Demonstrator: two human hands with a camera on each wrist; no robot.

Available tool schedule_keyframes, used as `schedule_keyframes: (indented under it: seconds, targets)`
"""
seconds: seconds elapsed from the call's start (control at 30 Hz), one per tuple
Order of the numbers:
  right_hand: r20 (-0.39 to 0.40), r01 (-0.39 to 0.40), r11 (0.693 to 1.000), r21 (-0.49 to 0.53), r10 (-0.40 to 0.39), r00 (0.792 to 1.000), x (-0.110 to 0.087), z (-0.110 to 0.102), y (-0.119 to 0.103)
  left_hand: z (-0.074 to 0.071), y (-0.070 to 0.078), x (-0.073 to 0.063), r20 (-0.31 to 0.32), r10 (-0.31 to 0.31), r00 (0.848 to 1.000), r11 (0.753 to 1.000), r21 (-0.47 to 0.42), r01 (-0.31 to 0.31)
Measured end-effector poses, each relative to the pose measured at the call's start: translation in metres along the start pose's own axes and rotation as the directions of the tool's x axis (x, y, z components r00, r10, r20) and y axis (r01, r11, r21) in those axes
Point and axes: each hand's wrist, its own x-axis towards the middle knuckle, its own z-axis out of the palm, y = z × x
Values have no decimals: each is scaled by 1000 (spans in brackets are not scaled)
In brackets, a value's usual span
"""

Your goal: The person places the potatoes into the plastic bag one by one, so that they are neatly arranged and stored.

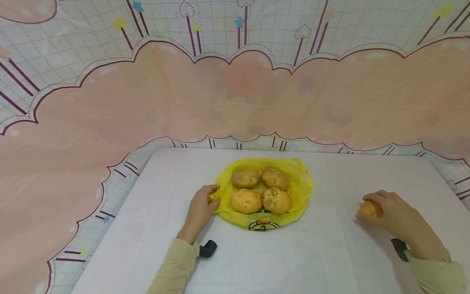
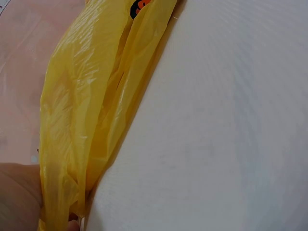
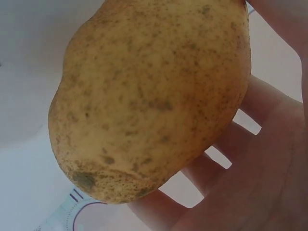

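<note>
A yellow plastic bag [image 1: 301,204] lies spread on the table with several potatoes [image 1: 247,201] in its mouth. My left hand [image 1: 201,206] pinches the bag's left edge; in the left wrist view the bunched yellow film [image 2: 82,106] runs down between thumb and fingers. Well to the right of the bag, my right hand [image 1: 393,214] grips another potato [image 3: 154,96], fingers curled behind it and thumb along its side. In the head view most of that potato is hidden by the hand. Its skin is tan with brown specks and a dark patch at one end.
The white table [image 1: 275,261] carries the bag near its back half. Behind and left of it hangs a printed cloth [image 1: 235,98] with pink scallops. Dark wrist-camera mounts [image 1: 208,248] stick out at both cuffs.
</note>
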Motion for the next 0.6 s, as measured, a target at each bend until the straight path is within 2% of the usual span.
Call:
schedule_keyframes:
  seconds: [0.33,0.6]
  targets:
    - [-37,21,1000,20,-20,999,3,-6,-13,2,-1,2,-14,31,999,999,19,-31]
    - [-56,31,999,24,-30,998,9,-10,-30,1,-1,2,5,6,1000,1000,17,-6]
